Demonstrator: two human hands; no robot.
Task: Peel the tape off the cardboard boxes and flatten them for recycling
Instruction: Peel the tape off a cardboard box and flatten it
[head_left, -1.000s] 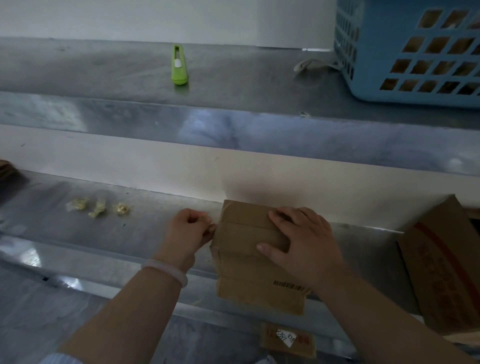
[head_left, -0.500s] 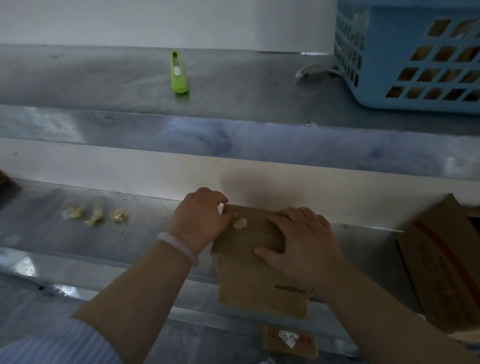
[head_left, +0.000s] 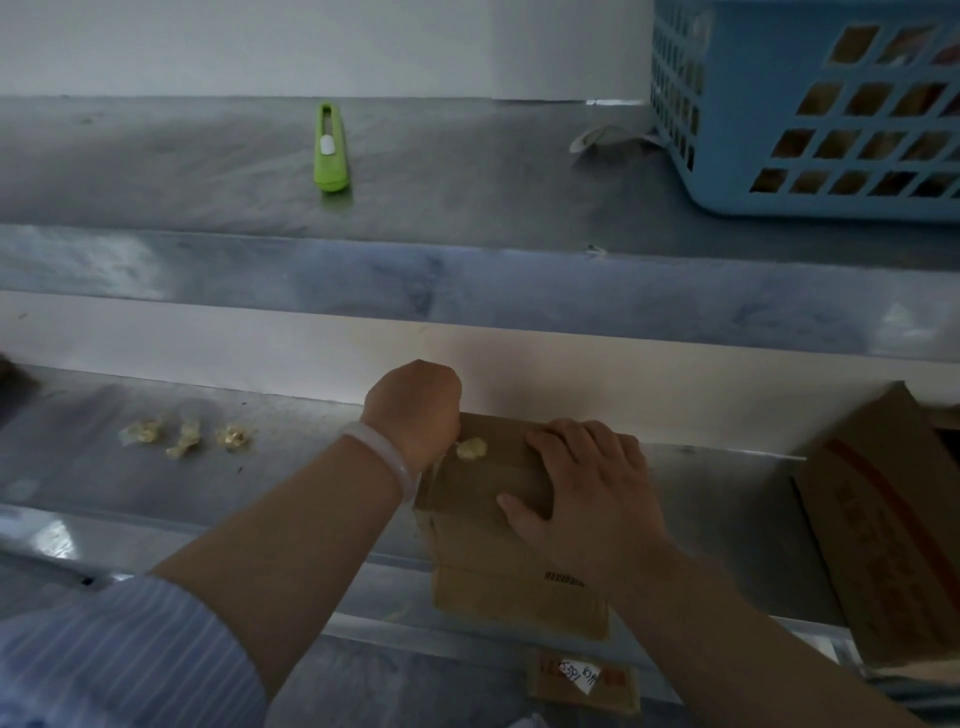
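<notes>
Step in hand: tape is being stripped from the far top corner of the small cardboard box (head_left: 483, 571); flattening is judged not yet begun.
Box position: it lies on the steel counter (head_left: 156, 483), just in front of the back wall, with its near end overhanging the counter's front edge.
Long axis: it runs from the near edge away toward the wall, skewed slightly, the far end lying left of the near end.
Facing: a broad face is turned upward; the barcode is seen at the near right.
Left hand (head_left: 415, 410): it is curled into a fist at the box's far left corner, and a yellowish tape wad (head_left: 471, 448) appears to be pinched at its lower edge. The fingertips are hidden behind the back of the hand.
Right hand (head_left: 587, 488): it is spread flat on the box top with the thumb out toward the near side; the box is pressed down, not clasped.
Doing it well: the pull is best made low and along the seam, so that the strip comes off whole and no paper is torn up. Firm downward pressure should be held close to the peel line, since a light box would otherwise be dragged or lifted.
Discard spot: three tape balls (head_left: 182, 436) lie well to the left on the counter; the wad could be added there.
Cutter: a green utility knife (head_left: 331, 148) lies on the upper shelf (head_left: 467, 197), should a strip resist.
</notes>
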